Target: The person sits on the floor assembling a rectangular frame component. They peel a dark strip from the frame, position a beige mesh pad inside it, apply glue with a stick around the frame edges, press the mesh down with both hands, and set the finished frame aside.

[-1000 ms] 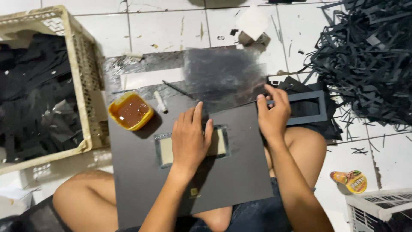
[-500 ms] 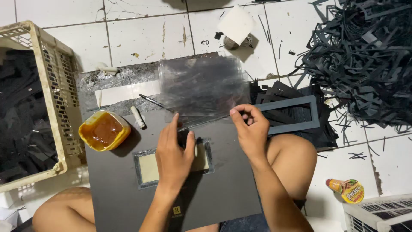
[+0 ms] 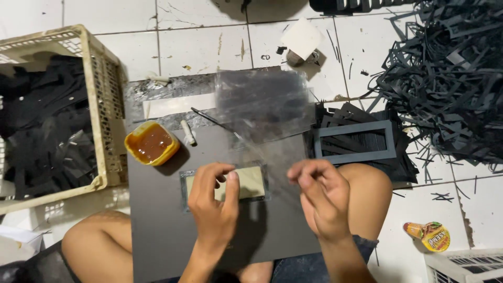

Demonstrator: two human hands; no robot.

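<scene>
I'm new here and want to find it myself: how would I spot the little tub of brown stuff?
Start at the big cream plastic crate on the left, full of black pieces. Just right of its wall, on the dark board across the person's lap, sits the small yellow tub. It alone holds glossy brown liquid, beside a small white stick.

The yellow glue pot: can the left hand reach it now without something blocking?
Probably yes. The left hand rests on the framed piece, and the glue pot stands up and to its left on the dark board, with bare board between them.
</scene>
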